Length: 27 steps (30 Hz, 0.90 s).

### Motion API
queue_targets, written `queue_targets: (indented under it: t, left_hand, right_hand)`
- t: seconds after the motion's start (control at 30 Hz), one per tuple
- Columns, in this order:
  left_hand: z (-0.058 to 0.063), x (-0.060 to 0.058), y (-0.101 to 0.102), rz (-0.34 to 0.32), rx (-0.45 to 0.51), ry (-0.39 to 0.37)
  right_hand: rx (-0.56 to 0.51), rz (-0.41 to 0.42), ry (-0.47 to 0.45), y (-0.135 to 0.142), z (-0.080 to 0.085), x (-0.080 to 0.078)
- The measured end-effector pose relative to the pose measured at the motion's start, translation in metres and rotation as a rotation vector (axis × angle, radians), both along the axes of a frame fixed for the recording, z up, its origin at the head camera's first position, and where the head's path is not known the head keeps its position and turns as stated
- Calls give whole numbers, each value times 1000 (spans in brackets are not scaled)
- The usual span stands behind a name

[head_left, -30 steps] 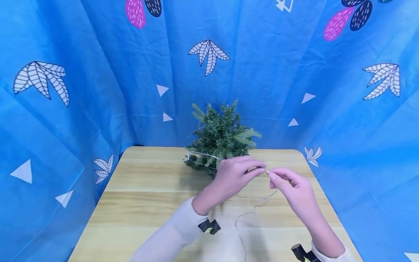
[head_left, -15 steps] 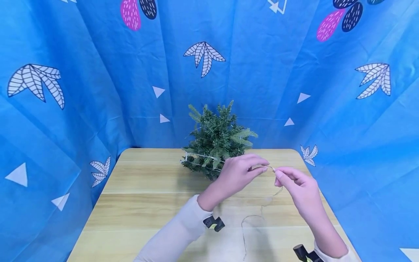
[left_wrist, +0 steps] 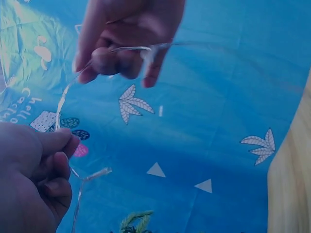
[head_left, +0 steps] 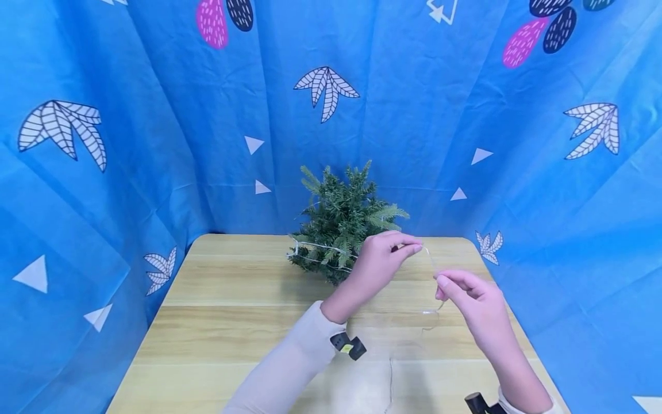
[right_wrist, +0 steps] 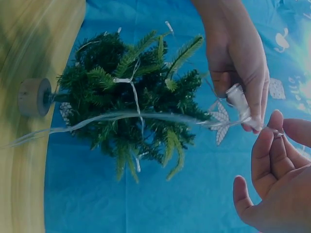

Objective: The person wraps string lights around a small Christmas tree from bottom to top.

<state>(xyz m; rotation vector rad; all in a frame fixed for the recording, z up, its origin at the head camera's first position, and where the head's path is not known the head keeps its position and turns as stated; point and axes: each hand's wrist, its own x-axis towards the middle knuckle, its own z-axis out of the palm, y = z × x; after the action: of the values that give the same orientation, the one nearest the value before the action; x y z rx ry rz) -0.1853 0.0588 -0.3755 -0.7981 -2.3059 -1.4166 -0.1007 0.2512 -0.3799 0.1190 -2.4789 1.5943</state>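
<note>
Two hands pinch one fairy-light string (head_left: 430, 256) in the head view: the left hand (head_left: 380, 261) and the right hand (head_left: 478, 307) each grip it between thumb and fingers, a short slanting stretch between them, near the table's far right corner. Thin wire trails toward the near edge of the wood-grain table (head_left: 217, 322), while whitish loops cross the bushy artificial fir tree (head_left: 341, 210) by the middle of the far edge. From the left wrist, the string looks clear, glossy and twisted, arching past the right fingers, a stubby bulb (left_wrist: 99, 173) branching off below the left hand; smooth blue cloth (left_wrist: 204, 150) printed with leaves and triangles hangs behind. From the right wrist, clear strands run before flat, needled sprigs; the tree's wooden base (right_wrist: 34, 98) is a pale, squat cylinder.
</note>
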Motion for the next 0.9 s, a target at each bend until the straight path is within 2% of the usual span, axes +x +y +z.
queue_targets:
  t: [0.17, 0.23, 0.47, 0.6, 0.73, 0.9]
  left_hand:
    - [7, -8, 9, 36, -21, -94]
    - [8, -9, 11, 35, -59, -100]
    - [14, -10, 15, 38, -188, -17]
    - [18, -14, 21, 30, -246, 28]
    - [23, -17, 28, 51, -314, 79]
    - [23, -21, 35, 85, -331, 88]
  right_hand:
    - [5, -55, -26, 5, -2, 1]
    - [-26, -84, -16, 6, -1, -2]
    - [-210, -139, 53, 10, 4, -24]
    - [-187, -140, 63, 8, 8, -34]
    - [-164, -112, 78, 5, 13, -41]
    - [-175, -87, 99, 2, 16, -43]
